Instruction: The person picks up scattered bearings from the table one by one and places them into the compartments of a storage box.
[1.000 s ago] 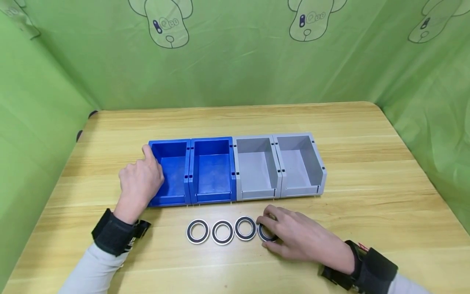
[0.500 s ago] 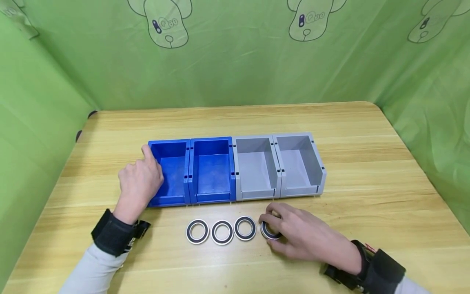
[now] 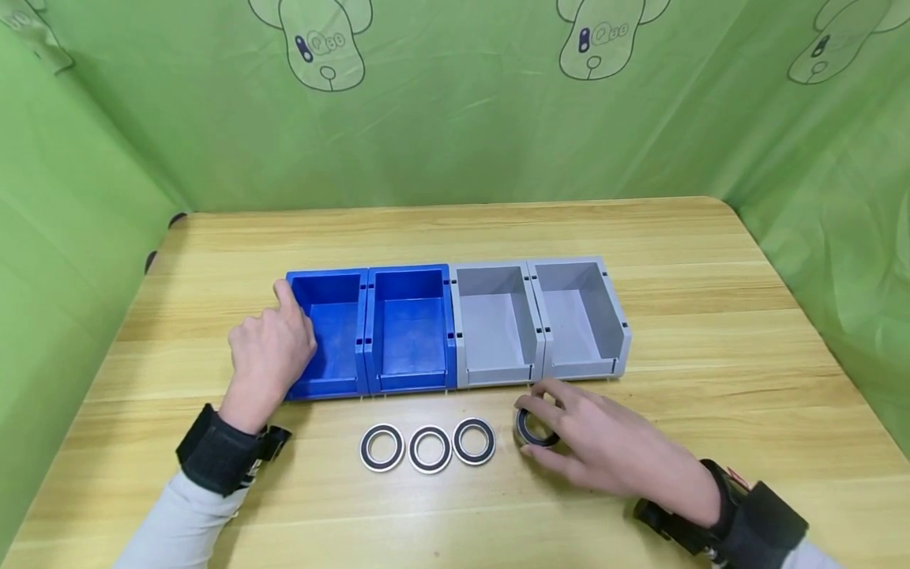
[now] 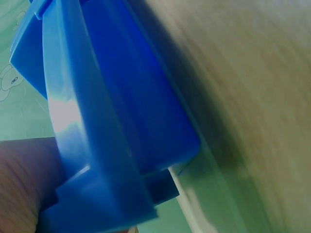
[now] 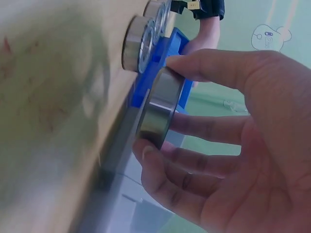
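Pale grey sleeve [image 3: 174, 518] and chunky black wrist strap [image 3: 216, 454] lower left, second strap [image 3: 762, 521] lower right's got a red bit [image 3: 738, 477].

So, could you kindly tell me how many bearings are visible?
4: three bearings in a row on the table before the bins, the fourth bearing in the right hand.

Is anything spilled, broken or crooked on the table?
Nothing looks spilled or broken. The four boxes stand side by side. But of the three rings lying on the table, the rightmost ring sits a little closer to the boxes than the other two, so their row looks slightly crooked.
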Demonstrator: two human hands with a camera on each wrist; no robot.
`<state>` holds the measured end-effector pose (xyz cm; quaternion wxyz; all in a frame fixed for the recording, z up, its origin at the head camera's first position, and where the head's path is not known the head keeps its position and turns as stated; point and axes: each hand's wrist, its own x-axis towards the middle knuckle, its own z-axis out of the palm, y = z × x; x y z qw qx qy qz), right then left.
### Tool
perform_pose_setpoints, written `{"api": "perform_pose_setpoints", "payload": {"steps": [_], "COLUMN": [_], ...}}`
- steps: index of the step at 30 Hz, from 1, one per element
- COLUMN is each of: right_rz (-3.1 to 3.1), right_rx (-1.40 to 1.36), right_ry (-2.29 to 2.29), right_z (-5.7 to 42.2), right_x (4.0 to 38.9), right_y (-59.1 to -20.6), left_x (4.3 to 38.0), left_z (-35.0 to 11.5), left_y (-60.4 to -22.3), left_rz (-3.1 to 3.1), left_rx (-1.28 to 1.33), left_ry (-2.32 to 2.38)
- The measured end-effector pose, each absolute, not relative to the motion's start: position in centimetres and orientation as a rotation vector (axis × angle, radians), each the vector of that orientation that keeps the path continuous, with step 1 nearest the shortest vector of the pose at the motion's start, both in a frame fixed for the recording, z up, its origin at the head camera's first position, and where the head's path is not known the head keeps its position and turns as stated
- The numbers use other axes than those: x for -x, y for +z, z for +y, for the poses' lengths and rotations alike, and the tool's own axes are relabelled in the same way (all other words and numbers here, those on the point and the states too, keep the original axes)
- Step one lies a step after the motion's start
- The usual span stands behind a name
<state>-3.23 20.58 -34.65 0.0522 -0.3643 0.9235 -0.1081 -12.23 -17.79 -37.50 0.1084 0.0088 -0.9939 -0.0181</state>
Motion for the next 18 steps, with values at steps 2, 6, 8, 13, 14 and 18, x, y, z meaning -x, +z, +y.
{"api": "perform_pose_setpoints", "payload": {"steps": [2, 6, 8, 13, 14, 18], "right_rz": [2.831, 2.882, 2.906, 2.952, 2.962, 2.975], "right_rx": [1.120, 1.155, 1.161, 1.151, 1.154, 1.144], "right_ry": [-0.327, -0.313, -0.304, -0.296, -0.290, -0.295], "right_z": [20.8, 21.1, 21.3, 21.8, 22.0, 22.5], "right_x": [3.4, 3.8, 4.0, 4.8, 4.9, 5.7], "right_y": [-34.4, -33.7, -33.3, -32.3, -32.1, -31.3], "left_x": [12.2, 12.2, 12.2, 12.2, 12.2, 12.2], "left_z": [-17.8, -17.8, -17.8, -17.8, -17.8, -17.8], "left_y": [-37.5, -37.5, -37.5, -37.5, -37.5, -37.4], "left_rz": [-2.926, -2.928, -2.925, -2.903, -2.897, -2.887], "left_rx": [-0.025, -0.023, -0.022, -0.020, -0.018, -0.012], "left_ry": [-0.059, -0.061, -0.057, -0.064, -0.070, -0.089]}}
